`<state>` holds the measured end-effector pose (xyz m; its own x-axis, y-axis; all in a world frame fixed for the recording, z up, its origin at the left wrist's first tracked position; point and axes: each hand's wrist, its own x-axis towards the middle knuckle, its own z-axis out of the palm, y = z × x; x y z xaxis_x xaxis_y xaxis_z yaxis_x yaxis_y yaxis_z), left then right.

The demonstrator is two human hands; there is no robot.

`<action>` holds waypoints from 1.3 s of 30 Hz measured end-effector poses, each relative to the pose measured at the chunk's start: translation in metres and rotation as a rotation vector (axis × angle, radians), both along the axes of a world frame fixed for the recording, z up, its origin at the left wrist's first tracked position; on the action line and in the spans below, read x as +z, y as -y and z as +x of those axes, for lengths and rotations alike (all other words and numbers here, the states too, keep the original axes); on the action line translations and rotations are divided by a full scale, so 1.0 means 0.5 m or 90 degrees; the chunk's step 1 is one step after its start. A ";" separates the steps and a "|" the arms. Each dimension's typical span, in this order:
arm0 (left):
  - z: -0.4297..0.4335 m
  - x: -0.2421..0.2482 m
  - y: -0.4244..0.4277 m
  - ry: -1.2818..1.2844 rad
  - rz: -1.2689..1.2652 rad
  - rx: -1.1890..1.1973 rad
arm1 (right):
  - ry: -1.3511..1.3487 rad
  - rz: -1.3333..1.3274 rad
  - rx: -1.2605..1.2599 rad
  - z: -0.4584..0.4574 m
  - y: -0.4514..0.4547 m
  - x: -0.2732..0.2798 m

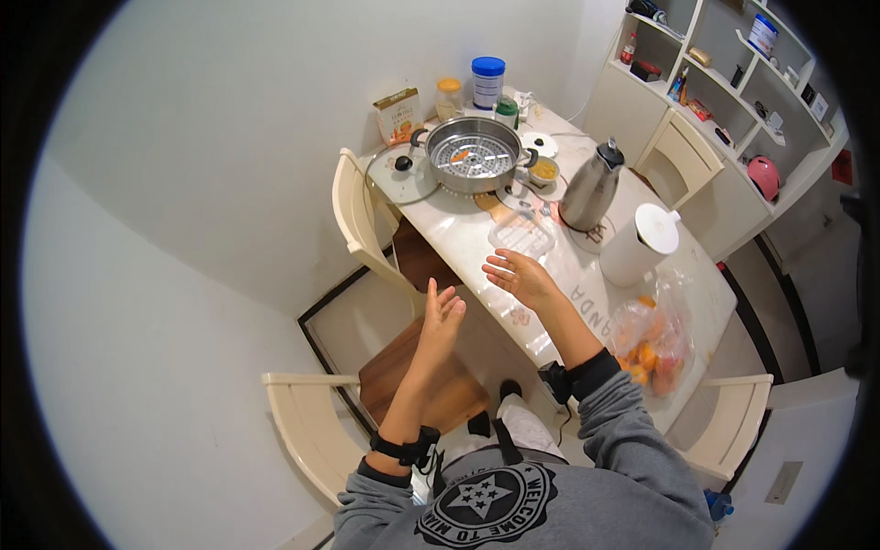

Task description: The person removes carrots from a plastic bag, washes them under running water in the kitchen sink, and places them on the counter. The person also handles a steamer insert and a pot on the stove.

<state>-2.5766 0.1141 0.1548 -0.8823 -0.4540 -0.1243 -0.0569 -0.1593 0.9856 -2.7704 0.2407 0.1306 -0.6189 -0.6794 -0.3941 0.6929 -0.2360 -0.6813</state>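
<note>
My left hand (pixel 441 320) is raised in front of me beside the table, fingers apart and holding nothing. Over the table's near edge hovers my right hand (pixel 520 277), also empty with its fingers spread. Just beyond it on the table (pixel 481 265) lies a clear plastic tray (pixel 522 234). Farther back stands a two-handled steel steamer pot (pixel 474 155), with a small orange piece (pixel 460 156) on its perforated rack. A glass lid (pixel 402 175) with a black knob rests left of the pot. A small bowl of yellow food (pixel 543 170) sits at its right.
Right of the tray stand a steel thermos jug (pixel 592 185) and a white pitcher (pixel 634 247). A plastic bag of oranges (pixel 650 344) lies nearer me. Jars and a box (pixel 399 117) line the back. Chairs (pixel 364 213) and a wooden seat (pixel 426 378) flank the table.
</note>
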 end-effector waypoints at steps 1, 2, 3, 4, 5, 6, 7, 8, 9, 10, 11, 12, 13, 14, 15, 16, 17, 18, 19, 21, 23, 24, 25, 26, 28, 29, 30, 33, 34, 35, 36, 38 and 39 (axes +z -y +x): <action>-0.035 0.001 0.018 0.010 0.018 -0.002 | 0.024 0.000 -0.003 -0.042 0.034 -0.017; -0.069 0.001 0.036 0.013 0.050 0.002 | 0.049 0.000 -0.011 -0.080 0.071 -0.037; -0.100 0.000 0.054 0.006 0.039 0.014 | 0.069 0.011 -0.001 -0.121 0.105 -0.060; -0.127 -0.001 0.069 0.014 0.039 0.025 | 0.084 0.002 0.003 -0.164 0.140 -0.083; -0.150 -0.004 0.079 0.026 0.046 0.035 | 0.111 0.016 -0.002 -0.205 0.169 -0.110; -0.166 -0.005 0.092 0.028 0.034 0.037 | 0.119 0.015 -0.012 -0.242 0.196 -0.136; -0.184 -0.004 0.106 0.061 0.037 0.043 | 0.134 0.032 -0.030 -0.283 0.229 -0.159; -0.200 -0.003 0.123 0.087 0.034 0.045 | 0.156 0.056 -0.055 -0.327 0.263 -0.179; -0.214 -0.002 0.141 0.116 0.030 0.045 | 0.144 0.063 -0.067 -0.370 0.290 -0.200; -0.222 -0.005 0.156 0.140 0.024 0.051 | 0.142 0.085 -0.082 -0.405 0.314 -0.223; -0.236 -0.010 0.171 0.160 0.020 0.058 | 0.141 0.118 -0.099 -0.447 0.339 -0.244; -0.252 -0.017 0.186 0.187 0.020 0.066 | 0.152 0.151 -0.114 -0.490 0.364 -0.263; -0.264 -0.025 0.202 0.183 0.026 0.079 | 0.110 0.153 -0.112 -0.522 0.380 -0.282; -0.274 -0.034 0.213 0.190 0.039 0.094 | 0.114 0.168 -0.129 -0.552 0.400 -0.300; -0.279 -0.043 0.222 0.208 0.055 0.110 | 0.133 0.227 -0.162 -0.576 0.418 -0.316; -0.286 -0.052 0.230 0.215 0.048 0.114 | 0.161 0.270 -0.144 -0.600 0.425 -0.328; -0.292 -0.061 0.236 0.231 0.044 0.118 | 0.173 0.254 -0.132 -0.614 0.430 -0.339; -0.296 -0.068 0.241 0.251 0.043 0.121 | 0.191 0.247 -0.130 -0.624 0.432 -0.349; -0.300 -0.073 0.245 0.249 0.046 0.124 | 0.211 0.244 -0.135 -0.632 0.432 -0.356; -0.305 -0.081 0.249 0.256 0.064 0.131 | 0.235 0.197 -0.128 -0.638 0.436 -0.365; -0.313 -0.083 0.252 0.255 0.065 0.128 | 0.254 0.162 -0.132 -0.640 0.437 -0.368; -0.316 -0.084 0.251 0.254 0.071 0.129 | 0.255 0.136 -0.130 -0.642 0.435 -0.368; -0.318 -0.084 0.250 0.257 0.067 0.127 | 0.260 0.125 -0.131 -0.642 0.433 -0.368; -0.321 -0.082 0.249 0.256 0.065 0.127 | 0.267 0.128 -0.141 -0.644 0.433 -0.366; -0.320 -0.078 0.248 0.249 0.062 0.124 | 0.251 0.113 -0.142 -0.646 0.425 -0.357; -0.316 -0.076 0.245 0.246 0.062 0.121 | 0.258 0.129 -0.154 -0.639 0.418 -0.351; -0.313 -0.074 0.244 0.247 0.069 0.118 | 0.238 0.117 -0.151 -0.635 0.404 -0.342; -0.296 -0.071 0.241 0.236 0.084 0.113 | 0.143 0.112 -0.113 -0.606 0.359 -0.294; -0.288 -0.070 0.239 0.223 0.065 0.115 | 0.112 0.080 -0.089 -0.588 0.342 -0.272; -0.278 -0.069 0.235 0.204 0.045 0.115 | 0.092 0.064 -0.071 -0.563 0.322 -0.248; -0.270 -0.067 0.233 0.183 0.026 0.114 | 0.069 0.048 -0.054 -0.536 0.302 -0.222; -0.254 -0.063 0.228 0.151 -0.021 0.123 | 0.053 0.060 -0.028 -0.466 0.261 -0.171; -0.242 -0.057 0.225 0.160 -0.033 0.128 | 0.046 0.066 -0.016 -0.425 0.239 -0.146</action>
<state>-2.6977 0.0014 0.1264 -0.7191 -0.6270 -0.2996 -0.2727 -0.1418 0.9516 -2.9827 0.1212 0.0576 -0.6029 -0.6167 -0.5061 0.7360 -0.1852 -0.6511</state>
